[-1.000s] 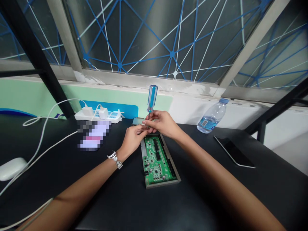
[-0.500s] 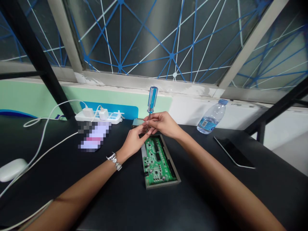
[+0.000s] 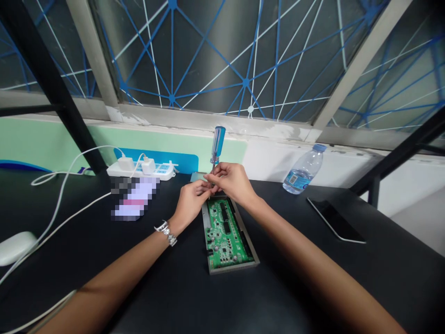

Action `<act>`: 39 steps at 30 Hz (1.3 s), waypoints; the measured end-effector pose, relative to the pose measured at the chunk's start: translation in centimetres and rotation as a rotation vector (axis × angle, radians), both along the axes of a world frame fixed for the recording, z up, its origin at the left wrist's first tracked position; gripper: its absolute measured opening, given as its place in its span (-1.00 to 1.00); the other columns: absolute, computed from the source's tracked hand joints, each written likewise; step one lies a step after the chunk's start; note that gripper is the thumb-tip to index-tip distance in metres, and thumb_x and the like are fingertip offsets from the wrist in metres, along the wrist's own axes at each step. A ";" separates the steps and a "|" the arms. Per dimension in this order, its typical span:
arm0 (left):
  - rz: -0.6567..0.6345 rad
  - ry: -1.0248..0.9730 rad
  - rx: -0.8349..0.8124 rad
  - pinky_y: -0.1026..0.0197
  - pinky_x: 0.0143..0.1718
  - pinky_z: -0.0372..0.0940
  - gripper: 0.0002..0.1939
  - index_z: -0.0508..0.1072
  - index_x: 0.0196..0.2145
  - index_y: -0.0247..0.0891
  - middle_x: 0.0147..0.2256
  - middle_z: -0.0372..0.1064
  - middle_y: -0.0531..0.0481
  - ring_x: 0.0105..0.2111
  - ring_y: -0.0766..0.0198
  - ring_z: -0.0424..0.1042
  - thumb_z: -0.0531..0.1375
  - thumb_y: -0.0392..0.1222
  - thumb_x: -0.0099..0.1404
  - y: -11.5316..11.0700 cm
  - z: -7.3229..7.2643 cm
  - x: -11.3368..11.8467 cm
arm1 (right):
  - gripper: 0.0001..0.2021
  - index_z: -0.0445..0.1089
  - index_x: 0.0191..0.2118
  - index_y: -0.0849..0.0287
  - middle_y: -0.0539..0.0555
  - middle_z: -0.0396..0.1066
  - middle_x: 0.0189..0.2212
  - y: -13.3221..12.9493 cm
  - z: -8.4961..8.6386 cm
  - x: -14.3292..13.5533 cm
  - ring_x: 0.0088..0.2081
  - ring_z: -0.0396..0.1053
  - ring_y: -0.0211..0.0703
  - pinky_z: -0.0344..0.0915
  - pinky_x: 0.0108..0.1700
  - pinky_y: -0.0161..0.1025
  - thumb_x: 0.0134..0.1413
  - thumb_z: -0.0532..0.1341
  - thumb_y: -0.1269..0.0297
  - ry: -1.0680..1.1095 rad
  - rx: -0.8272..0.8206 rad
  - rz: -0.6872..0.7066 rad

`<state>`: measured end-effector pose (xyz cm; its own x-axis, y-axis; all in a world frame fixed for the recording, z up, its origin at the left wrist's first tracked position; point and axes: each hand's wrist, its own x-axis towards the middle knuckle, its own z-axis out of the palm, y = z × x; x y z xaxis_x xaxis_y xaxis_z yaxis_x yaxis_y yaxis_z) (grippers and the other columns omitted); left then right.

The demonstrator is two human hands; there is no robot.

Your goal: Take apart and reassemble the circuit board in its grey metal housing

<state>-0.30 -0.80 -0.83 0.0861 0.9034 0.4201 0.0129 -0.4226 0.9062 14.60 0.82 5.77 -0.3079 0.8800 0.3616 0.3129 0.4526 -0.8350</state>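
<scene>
A screwdriver (image 3: 217, 143) with a blue and clear handle stands nearly upright over the far end of a green circuit board (image 3: 225, 232) in a grey metal frame. My right hand (image 3: 233, 182) pinches its shaft just below the handle. Lower down, the fingertips of my left hand (image 3: 190, 200) are closed around the shaft near its tip, touching the right fingers. The tip itself is hidden by the fingers. Behind the hands, a small pale green piece (image 3: 198, 177) lies partly covered.
Left of the board are a blurred phone (image 3: 136, 198), a white power strip (image 3: 163, 170) with cables, and a white mouse-like object (image 3: 15, 248). A water bottle (image 3: 302, 171) and a dark phone (image 3: 334, 220) are on the right. A wall and window stand behind.
The screwdriver handle leans slightly more to the right and its shaft has shifted a little left. Both hands have moved slightly left, with the fingers lower on the shaft.
</scene>
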 end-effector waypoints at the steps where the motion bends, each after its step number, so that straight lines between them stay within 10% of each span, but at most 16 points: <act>1: -0.016 -0.008 -0.008 0.14 -0.15 0.45 -0.84 0.52 -0.33 -0.32 -0.29 0.57 -0.12 -0.25 0.12 0.58 0.30 -0.16 0.21 0.0 0.0 0.0 | -0.74 0.33 -0.39 0.18 0.07 0.48 -0.48 0.1 0.0 0.1 -0.54 0.51 -0.15 0.43 -0.51 -0.26 0.07 0.31 0.09 -0.007 -0.007 0.007; 11: -0.124 0.129 0.051 0.15 -0.12 0.38 -0.78 0.49 -0.31 -0.32 -0.30 0.53 -0.11 -0.23 0.14 0.53 0.14 -0.12 0.37 -0.2 0.5 -0.4 | -0.75 0.38 -0.08 0.27 0.20 0.52 -0.14 -0.5 2.5 1.2 -0.45 0.53 -0.27 0.41 -0.47 -0.37 0.15 0.24 0.28 -0.017 -0.250 0.249; 19: -0.117 0.145 0.066 0.10 0.00 0.36 -0.77 0.46 -0.09 -0.27 -0.13 0.54 -0.13 -0.10 0.12 0.52 0.20 -0.15 0.32 -0.5 0.8 -0.4 | -0.85 0.37 -0.34 0.21 0.01 0.45 -0.51 -0.4 2.1 1.0 -0.58 0.47 -0.24 0.35 -0.52 -0.33 0.09 0.27 0.24 -0.051 -0.123 0.141; 26: 0.110 0.113 0.049 0.21 -0.29 0.41 -0.82 0.44 -0.35 -0.27 -0.37 0.52 -0.04 -0.36 0.21 0.53 0.32 -0.13 0.19 -0.5 0.3 0.1 | -0.80 0.32 -0.40 0.16 0.02 0.44 -0.50 -0.4 1.7 0.8 -0.59 0.46 -0.21 0.32 -0.54 -0.28 0.05 0.31 0.18 -0.069 -0.013 0.036; 35: -0.066 0.064 0.000 0.11 -0.11 0.42 -0.85 0.53 -0.28 -0.33 -0.25 0.57 -0.15 -0.20 0.09 0.57 0.24 -0.19 0.27 -0.4 0.6 -0.6 | -0.70 0.39 -0.08 0.24 0.18 0.52 -0.19 -0.4 2.0 0.9 -0.46 0.50 -0.22 0.37 -0.49 -0.30 0.09 0.27 0.22 -0.072 -0.145 0.149; 39: -0.100 0.122 0.032 0.13 -0.10 0.40 -0.82 0.54 -0.26 -0.34 -0.22 0.56 -0.16 -0.19 0.10 0.55 0.18 -0.20 0.32 -0.3 0.8 -0.7 | -0.79 0.44 -0.17 0.28 0.12 0.54 -0.39 -0.4 2.4 1.0 -0.50 0.51 -0.22 0.37 -0.48 -0.31 0.11 0.25 0.26 -0.050 -0.212 0.183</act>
<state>-0.95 -1.13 -0.08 0.2276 0.8742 0.4289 0.0787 -0.4556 0.8867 15.61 0.42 8.17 -0.4815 0.8625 0.1558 0.2850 0.3222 -0.9028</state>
